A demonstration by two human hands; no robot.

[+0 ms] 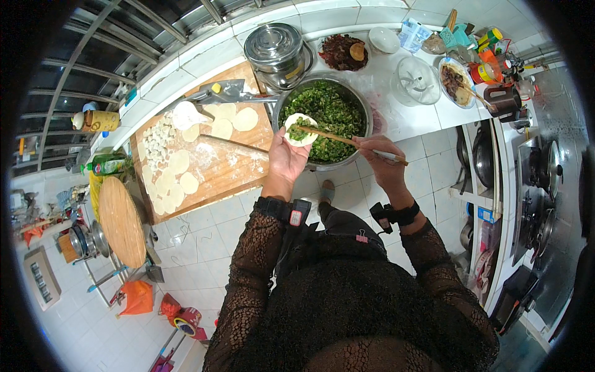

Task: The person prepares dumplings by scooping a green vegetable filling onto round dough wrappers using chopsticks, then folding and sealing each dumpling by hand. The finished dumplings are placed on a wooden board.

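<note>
On the palm and fingers of my left hand (pixel 289 160) lies a round dough wrapper (pixel 310 122) with chopped green filling (pixel 297 134) on it. My right hand (pixel 382 160) grips wooden chopsticks (pixel 332 136), whose tips touch the filling. Both hands are at the near rim of a large steel bowl (pixel 367 104) full of chopped greens (pixel 332 102). To the left, a wooden board (pixel 223 179) bears flat dough rounds (pixel 179 162), small cut dough pieces (pixel 158 142) and a rolling pin (pixel 237 148). A white scoop-like dish (pixel 186 115) rests among them.
A cleaver (pixel 228 89) lies at the board's back, by a lidded steel pot (pixel 274 51). Behind the bowl are a plate of dark food (pixel 343 52) and a white bowl (pixel 384 40). Rightward stand a clear container (pixel 415 81) and a plate with chopsticks (pixel 456 86). A stove (pixel 534 200) is far right.
</note>
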